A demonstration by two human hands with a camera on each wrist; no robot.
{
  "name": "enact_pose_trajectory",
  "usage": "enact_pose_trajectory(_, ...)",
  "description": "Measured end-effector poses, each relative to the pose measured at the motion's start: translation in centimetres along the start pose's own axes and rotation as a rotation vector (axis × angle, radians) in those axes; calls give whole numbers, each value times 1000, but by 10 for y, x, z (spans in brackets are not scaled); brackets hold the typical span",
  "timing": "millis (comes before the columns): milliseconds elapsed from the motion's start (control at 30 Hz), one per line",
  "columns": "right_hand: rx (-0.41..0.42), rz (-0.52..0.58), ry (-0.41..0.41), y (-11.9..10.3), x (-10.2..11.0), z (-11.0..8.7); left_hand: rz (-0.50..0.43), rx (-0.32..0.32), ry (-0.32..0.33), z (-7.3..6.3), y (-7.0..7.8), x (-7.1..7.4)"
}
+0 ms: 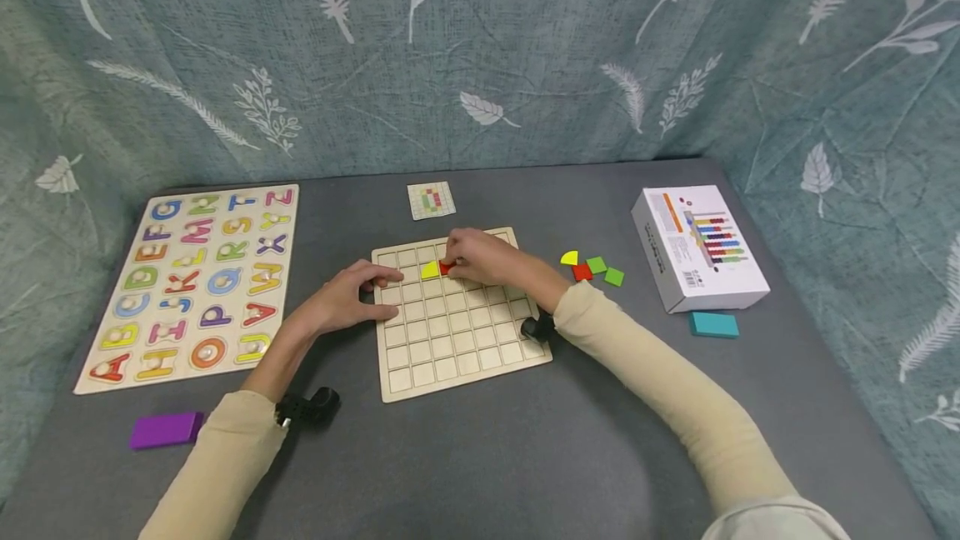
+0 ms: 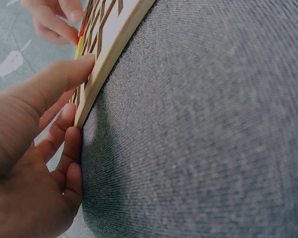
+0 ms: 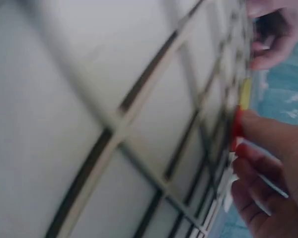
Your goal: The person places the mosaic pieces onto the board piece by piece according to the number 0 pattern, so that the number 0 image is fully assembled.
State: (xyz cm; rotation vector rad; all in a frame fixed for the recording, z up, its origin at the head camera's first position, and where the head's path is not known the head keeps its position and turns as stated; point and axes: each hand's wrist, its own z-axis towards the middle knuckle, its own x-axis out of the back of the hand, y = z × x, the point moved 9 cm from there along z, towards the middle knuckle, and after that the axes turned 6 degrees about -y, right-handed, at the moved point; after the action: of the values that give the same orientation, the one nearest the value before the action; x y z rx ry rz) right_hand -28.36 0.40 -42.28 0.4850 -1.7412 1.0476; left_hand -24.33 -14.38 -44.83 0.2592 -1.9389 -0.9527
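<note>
A wooden grid board (image 1: 442, 369) lies flat on the table. At its left edge my left hand (image 1: 347, 298) rests with thumb and forefinger spread apart. The left wrist view shows the thumb (image 2: 72, 74) on the board's top and other fingertips against its side. My right hand (image 1: 483, 255) pinches a red tile (image 1: 446, 267) at the board's upper rows; part of the tile is hidden by the fingers. Beside it, toward the left hand, a yellow quarter-round tile (image 1: 430, 270) lies in a cell. In the right wrist view, the red tile (image 3: 237, 124) is between thumb and fingers.
Right of the board lie a yellow tile (image 1: 569, 257), a red tile (image 1: 582, 272) and two green tiles (image 1: 596, 265). A pattern card (image 1: 431, 200) lies behind. Around are a letter puzzle (image 1: 187, 290), a purple block (image 1: 166, 431), a white box (image 1: 697, 248) and a teal block (image 1: 714, 324).
</note>
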Motion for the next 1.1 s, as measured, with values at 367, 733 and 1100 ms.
enact_pose_trajectory(367,-147,231,311,23,27,-114,-8,1,6,-4,1,-1)
enact_pose_trajectory(733,-404,333,452,76,17,-215,2,10,13,-4,0,4)
enact_pose_trajectory(1100,-431,289,437,88,16,-211,8,-11,4,4,0,3)
